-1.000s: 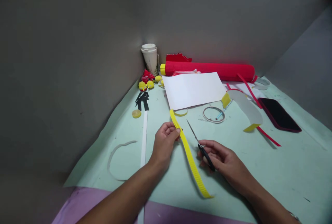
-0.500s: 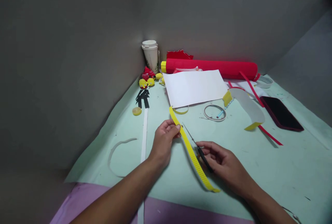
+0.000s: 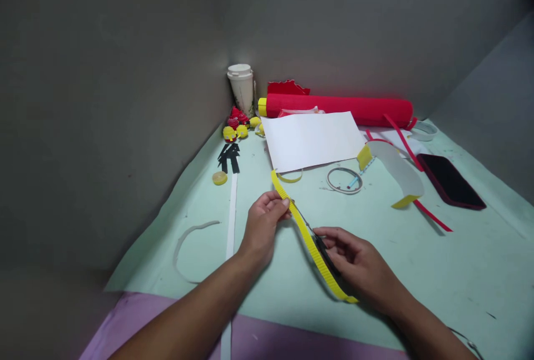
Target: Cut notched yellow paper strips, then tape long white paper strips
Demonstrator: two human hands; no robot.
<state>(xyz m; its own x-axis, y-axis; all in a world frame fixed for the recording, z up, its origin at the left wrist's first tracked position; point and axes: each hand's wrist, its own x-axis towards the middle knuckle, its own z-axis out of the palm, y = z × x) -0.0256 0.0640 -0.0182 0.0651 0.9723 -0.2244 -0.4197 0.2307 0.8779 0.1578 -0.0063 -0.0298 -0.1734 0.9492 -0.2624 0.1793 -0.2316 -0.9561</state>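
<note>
Grey walls [image 3: 125, 70] meet behind your pale green sheet [image 3: 417, 271]. Your left hand [image 3: 262, 223] pinches a yellow corrugated strip [image 3: 309, 244] near its upper end; your right hand [image 3: 361, 265] grips black-handled scissors [image 3: 326, 254] along its edge. You seem to be lining them up, which calls for a steady strip. Farther out lie white paper [image 3: 312, 140] and a red corrugated roll [image 3: 354, 109].

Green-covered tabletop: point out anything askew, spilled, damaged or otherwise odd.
The red piece behind the red roll looks torn: its top edge is ragged. The white sheet lies slightly askew in front of the roll. The black scraps look like ordinary craft clutter, and no spill shows.
</note>
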